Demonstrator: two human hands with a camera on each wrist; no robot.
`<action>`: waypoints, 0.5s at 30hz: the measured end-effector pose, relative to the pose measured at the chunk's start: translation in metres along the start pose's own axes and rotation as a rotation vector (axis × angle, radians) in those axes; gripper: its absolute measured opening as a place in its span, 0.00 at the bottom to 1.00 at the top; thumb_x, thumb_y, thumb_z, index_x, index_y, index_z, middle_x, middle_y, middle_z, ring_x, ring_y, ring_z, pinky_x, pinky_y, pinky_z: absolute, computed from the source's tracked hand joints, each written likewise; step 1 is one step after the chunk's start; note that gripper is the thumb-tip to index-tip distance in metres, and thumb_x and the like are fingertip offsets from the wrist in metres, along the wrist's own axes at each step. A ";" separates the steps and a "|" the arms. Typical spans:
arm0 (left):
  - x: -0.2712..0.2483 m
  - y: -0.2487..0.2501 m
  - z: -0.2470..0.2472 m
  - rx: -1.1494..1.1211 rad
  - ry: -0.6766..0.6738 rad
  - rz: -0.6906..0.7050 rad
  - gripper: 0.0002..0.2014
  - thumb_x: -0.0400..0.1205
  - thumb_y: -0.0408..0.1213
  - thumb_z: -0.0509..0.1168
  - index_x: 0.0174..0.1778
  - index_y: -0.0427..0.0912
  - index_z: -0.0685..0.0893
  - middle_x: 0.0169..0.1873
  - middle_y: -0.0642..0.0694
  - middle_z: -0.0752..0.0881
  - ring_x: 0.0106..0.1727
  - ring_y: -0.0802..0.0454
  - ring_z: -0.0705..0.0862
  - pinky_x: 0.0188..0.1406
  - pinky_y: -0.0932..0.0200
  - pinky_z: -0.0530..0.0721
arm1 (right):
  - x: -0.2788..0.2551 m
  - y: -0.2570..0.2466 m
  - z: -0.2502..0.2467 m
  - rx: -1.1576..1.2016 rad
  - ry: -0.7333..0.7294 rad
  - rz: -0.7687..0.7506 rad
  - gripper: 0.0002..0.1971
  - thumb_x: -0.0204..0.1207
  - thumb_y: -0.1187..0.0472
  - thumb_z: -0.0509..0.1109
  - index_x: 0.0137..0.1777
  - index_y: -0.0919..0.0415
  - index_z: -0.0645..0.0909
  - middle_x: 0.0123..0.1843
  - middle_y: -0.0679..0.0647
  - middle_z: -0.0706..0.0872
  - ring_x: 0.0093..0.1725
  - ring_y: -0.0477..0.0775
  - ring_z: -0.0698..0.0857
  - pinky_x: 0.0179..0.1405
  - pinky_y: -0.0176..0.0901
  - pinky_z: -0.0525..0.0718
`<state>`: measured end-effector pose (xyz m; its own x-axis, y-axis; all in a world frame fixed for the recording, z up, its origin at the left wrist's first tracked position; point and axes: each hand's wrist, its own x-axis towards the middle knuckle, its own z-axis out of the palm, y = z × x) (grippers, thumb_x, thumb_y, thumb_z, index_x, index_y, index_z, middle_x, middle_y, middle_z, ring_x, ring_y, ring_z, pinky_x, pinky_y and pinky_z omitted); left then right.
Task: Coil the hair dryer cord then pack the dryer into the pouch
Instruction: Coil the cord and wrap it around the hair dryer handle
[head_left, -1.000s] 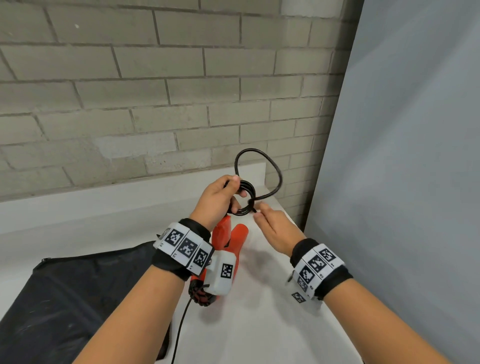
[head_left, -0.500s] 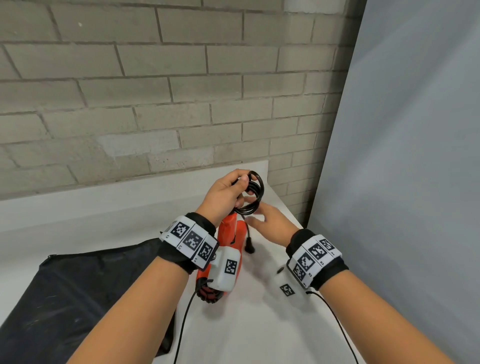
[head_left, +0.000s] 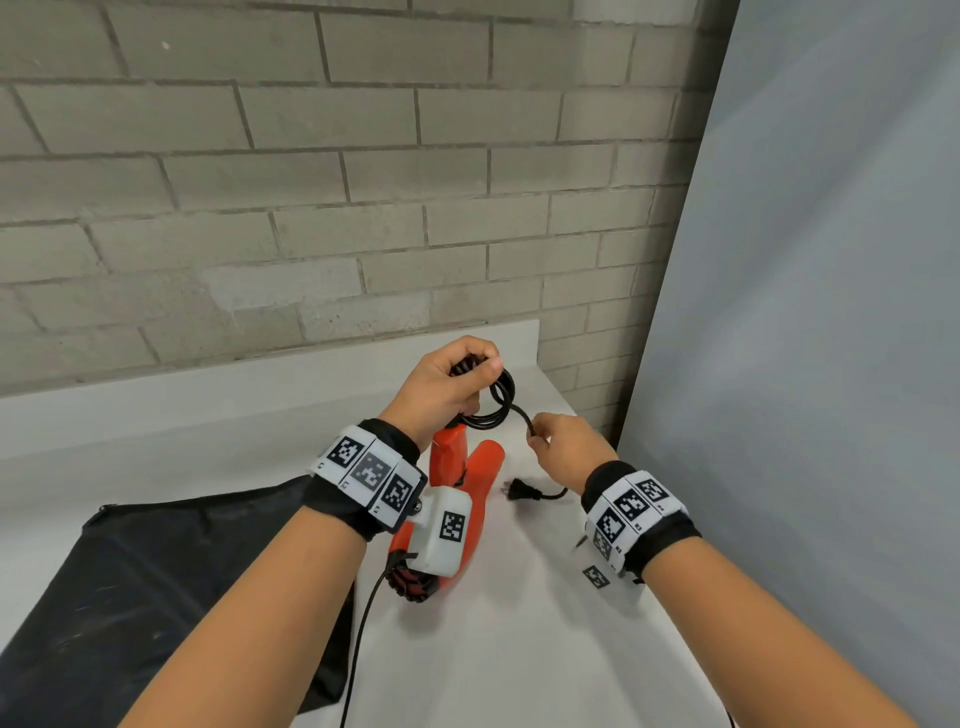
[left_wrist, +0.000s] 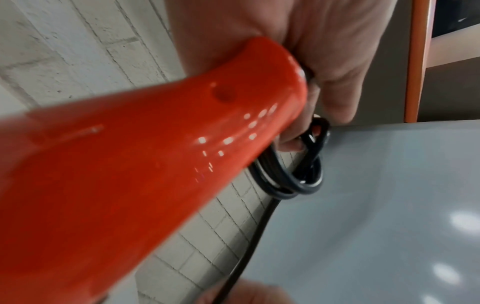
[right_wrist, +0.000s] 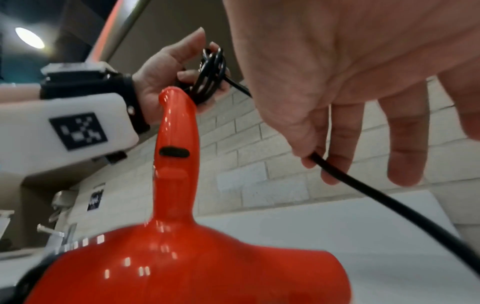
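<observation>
The orange hair dryer (head_left: 470, 493) lies on the white table (head_left: 519, 649), its handle (right_wrist: 178, 131) pointing up toward my left hand (head_left: 447, 387). That hand grips a small coil of black cord (head_left: 493, 397) above the handle end (left_wrist: 259, 92); the loops (left_wrist: 293, 179) hang under its fingers. My right hand (head_left: 563, 452) pinches the loose cord (right_wrist: 363, 185) a short way from the coil. The plug (head_left: 519, 491) lies on the table beneath it. The black pouch (head_left: 156, 587) lies flat at the left.
A brick wall (head_left: 311, 208) rises behind the table and a grey panel (head_left: 805, 364) closes off the right side. A thin black cable (head_left: 358, 644) runs from my left wrist camera toward the table's near edge.
The large loop seen a second ago has been drawn into the coil in my left hand. My right hand has moved right and down along the cord, and the plug end now lies on the table.
</observation>
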<state>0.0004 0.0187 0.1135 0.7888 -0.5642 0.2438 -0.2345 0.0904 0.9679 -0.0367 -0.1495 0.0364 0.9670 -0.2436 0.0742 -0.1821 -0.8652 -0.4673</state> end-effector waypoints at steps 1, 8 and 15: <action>-0.001 0.000 0.001 0.001 -0.015 0.008 0.09 0.80 0.29 0.60 0.37 0.45 0.79 0.28 0.47 0.69 0.19 0.61 0.65 0.22 0.69 0.67 | -0.002 -0.004 -0.003 0.116 0.015 -0.060 0.10 0.78 0.62 0.59 0.54 0.56 0.79 0.54 0.53 0.86 0.54 0.57 0.83 0.55 0.43 0.81; -0.002 0.000 0.002 0.130 0.022 -0.003 0.11 0.78 0.29 0.64 0.46 0.52 0.80 0.31 0.50 0.76 0.22 0.62 0.71 0.29 0.65 0.73 | -0.010 -0.030 -0.029 0.544 0.089 -0.273 0.10 0.80 0.68 0.58 0.50 0.70 0.80 0.35 0.48 0.81 0.35 0.45 0.78 0.38 0.27 0.75; -0.004 -0.001 0.010 0.074 0.065 0.013 0.08 0.79 0.33 0.64 0.34 0.48 0.78 0.27 0.51 0.75 0.24 0.55 0.66 0.26 0.61 0.66 | -0.008 -0.039 -0.067 0.411 0.262 -0.312 0.09 0.79 0.65 0.61 0.48 0.66 0.84 0.38 0.53 0.83 0.37 0.49 0.77 0.34 0.20 0.71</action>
<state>-0.0079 0.0126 0.1114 0.8202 -0.5086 0.2619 -0.2841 0.0353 0.9581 -0.0487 -0.1429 0.1129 0.8779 -0.1504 0.4546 0.2389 -0.6853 -0.6880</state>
